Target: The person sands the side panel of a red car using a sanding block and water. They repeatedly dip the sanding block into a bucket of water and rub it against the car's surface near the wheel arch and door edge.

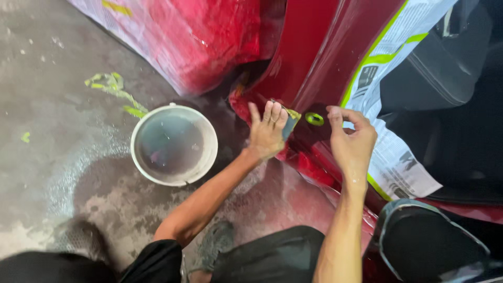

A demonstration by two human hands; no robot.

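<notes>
The curved dark-red car body panel [319, 47] is glossy painted metal, smooth and reflective, while the small grey-blue abrasive sheet [289, 126] pressed flat against it under the left hand [267, 133] looks matt and thin, with the right hand [352, 141] at its 3 o'clock. Printed white masking paper [398, 157] edged with yellow-green tape [374, 57] looks dull and creased, and the red-stained plastic sheeting [194, 36] at 11 o'clock is wrinkled with a faint sheen. At 9 o'clock, the round white plastic bucket [174, 144] is scuffed, standing on rough, wet grey concrete floor [52, 131].
</notes>
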